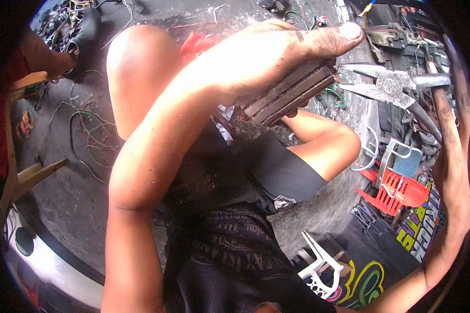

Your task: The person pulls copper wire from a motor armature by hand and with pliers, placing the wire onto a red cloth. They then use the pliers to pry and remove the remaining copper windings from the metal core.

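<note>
My left hand [282, 49] is wrapped round a dark brown block of stacked, ribbed metal-like plates [292, 94], its thumb stretched along the upper side. The block's lower end is over my lap. My right hand [451, 130], at the right edge, grips the handles of worn grey pliers [394, 86]. Their jaws are parted and point at the block's right end, where thin reddish strands show. The jaw tips are very near that end; whether they touch it I cannot tell.
Thin loose wires [91, 128] lie on the dark floor at left, near a wooden piece [39, 175] and another person's limb [49, 60]. Metal parts [391, 36] pile up at upper right. Red chairs [402, 190] and a white chair [324, 268] stand at right.
</note>
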A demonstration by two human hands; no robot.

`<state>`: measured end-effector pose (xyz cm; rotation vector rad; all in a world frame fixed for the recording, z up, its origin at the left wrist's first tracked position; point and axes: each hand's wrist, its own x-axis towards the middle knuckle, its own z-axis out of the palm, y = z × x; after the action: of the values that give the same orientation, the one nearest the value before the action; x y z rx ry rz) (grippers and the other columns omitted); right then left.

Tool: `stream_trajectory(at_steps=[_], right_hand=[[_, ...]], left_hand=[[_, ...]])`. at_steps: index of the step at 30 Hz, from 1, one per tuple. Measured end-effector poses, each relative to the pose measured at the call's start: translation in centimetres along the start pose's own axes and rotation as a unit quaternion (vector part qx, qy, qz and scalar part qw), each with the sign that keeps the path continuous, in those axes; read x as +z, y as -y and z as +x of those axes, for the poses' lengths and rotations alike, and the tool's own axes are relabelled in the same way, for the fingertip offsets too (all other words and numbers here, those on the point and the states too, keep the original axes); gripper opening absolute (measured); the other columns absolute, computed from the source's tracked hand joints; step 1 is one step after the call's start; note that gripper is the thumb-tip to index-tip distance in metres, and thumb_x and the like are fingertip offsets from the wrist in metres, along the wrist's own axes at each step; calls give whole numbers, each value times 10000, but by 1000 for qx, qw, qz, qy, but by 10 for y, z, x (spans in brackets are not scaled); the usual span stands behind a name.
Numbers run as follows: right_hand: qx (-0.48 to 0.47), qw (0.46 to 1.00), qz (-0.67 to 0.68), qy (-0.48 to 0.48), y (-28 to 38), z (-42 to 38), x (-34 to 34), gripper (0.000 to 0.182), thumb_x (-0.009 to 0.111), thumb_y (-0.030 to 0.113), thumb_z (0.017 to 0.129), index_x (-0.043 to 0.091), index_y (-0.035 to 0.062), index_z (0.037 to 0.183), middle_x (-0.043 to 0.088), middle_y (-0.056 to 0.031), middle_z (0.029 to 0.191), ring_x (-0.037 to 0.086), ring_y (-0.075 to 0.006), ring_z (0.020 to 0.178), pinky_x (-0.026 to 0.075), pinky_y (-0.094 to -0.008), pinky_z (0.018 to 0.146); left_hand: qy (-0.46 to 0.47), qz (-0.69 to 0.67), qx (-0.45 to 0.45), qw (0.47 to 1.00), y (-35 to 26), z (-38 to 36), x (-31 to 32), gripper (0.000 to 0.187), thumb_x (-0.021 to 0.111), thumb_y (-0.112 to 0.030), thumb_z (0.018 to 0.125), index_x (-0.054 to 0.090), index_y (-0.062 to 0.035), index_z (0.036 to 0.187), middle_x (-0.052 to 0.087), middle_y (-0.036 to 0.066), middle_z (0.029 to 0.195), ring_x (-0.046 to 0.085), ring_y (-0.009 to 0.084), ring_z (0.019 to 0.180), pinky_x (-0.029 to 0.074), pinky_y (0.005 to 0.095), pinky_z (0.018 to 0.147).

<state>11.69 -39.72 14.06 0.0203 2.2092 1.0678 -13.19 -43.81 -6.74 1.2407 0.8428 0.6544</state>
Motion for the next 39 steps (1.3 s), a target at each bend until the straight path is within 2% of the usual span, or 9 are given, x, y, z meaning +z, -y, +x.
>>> stream_trajectory(at_steps=[1, 14, 19, 20, 22, 25, 30, 35, 39], right_hand=[[-28, 994, -99, 24, -4, 0, 1, 963, 276, 822, 803, 249, 144, 1487, 287, -212, 1515, 323, -427, 1360, 326, -655, 1016], [-56, 938, 332, -83, -2, 22, -2, 1068, 301, 879, 723, 439, 31, 1357, 513, -279, 1226, 540, -410, 982, 462, -531, 759], [-186, 862, 439, -172, -6, 27, -2, 859, 414, 759, 792, 547, 25, 1218, 568, -253, 1011, 529, -354, 772, 444, -476, 637], [-186, 863, 438, -173, 0, 23, -5, 859, 414, 759, 792, 547, 25, 1218, 568, -253, 1011, 529, -354, 772, 444, -476, 637], [33, 954, 283, -89, 17, 11, -10, 411, 491, 366, 917, 564, 69, 1190, 588, -245, 1104, 567, -359, 859, 471, -502, 714], [-26, 969, 152, -193, 8, 18, 14, 360, 454, 42, 862, 553, 125, 1198, 555, -225, 1267, 584, -367, 987, 479, -521, 797], [34, 985, 148, -85, 11, 3, -2, 421, 448, 31, 834, 507, 149, 1234, 498, -201, 1374, 566, -388, 1077, 478, -518, 826], [-144, 968, -12, -205, -6, 16, 20, 586, 437, -7, 793, 427, 203, 1339, 484, -210, 1381, 573, -373, 1038, 479, -509, 806], [-59, 975, 142, -164, 14, 21, -7, 591, 448, -1, 781, 431, 198, 1338, 497, -200, 1370, 587, -352, 969, 492, -492, 752]], left_hand=[[-1, 4, 0, 1000, 1, 0, 0, 792, 532, -751, 784, 690, 24, 802, 631, 111, 648, 617, 201, 617, 493, 334, 642], [-16, -44, 1, 999, 10, -7, -6, 772, 569, -728, 773, 677, 32, 853, 643, 132, 730, 623, 206, 684, 494, 333, 681], [-18, -63, 7, 998, 14, -6, -7, 766, 585, -719, 769, 672, 35, 874, 649, 141, 764, 625, 207, 712, 494, 333, 696], [-17, -67, 10, 998, 15, -6, -7, 765, 588, -717, 768, 671, 36, 878, 650, 142, 771, 626, 207, 717, 494, 333, 700], [-16, -74, 17, 997, 17, -5, -6, 763, 594, -713, 766, 669, 37, 887, 652, 146, 785, 626, 208, 728, 494, 333, 706], [-27, -66, -10, 997, 2, -8, -1, 745, 602, -703, 767, 669, 31, 874, 650, 140, 772, 623, 200, 719, 491, 326, 695], [58, -130, -24, 990, 12, 3, -12, 694, 618, -682, 773, 675, 8, 818, 640, 116, 713, 607, 170, 674, 476, 304, 652], [-32, -48, -59, 997, 1, -4, 4, 677, 623, -679, 773, 680, -5, 792, 628, 92, 681, 591, 161, 638, 465, 301, 624], [-49, -30, -40, 998, -6, -3, 6, 678, 627, -681, 771, 684, -5, 794, 624, 83, 673, 592, 161, 633, 462, 308, 609]])
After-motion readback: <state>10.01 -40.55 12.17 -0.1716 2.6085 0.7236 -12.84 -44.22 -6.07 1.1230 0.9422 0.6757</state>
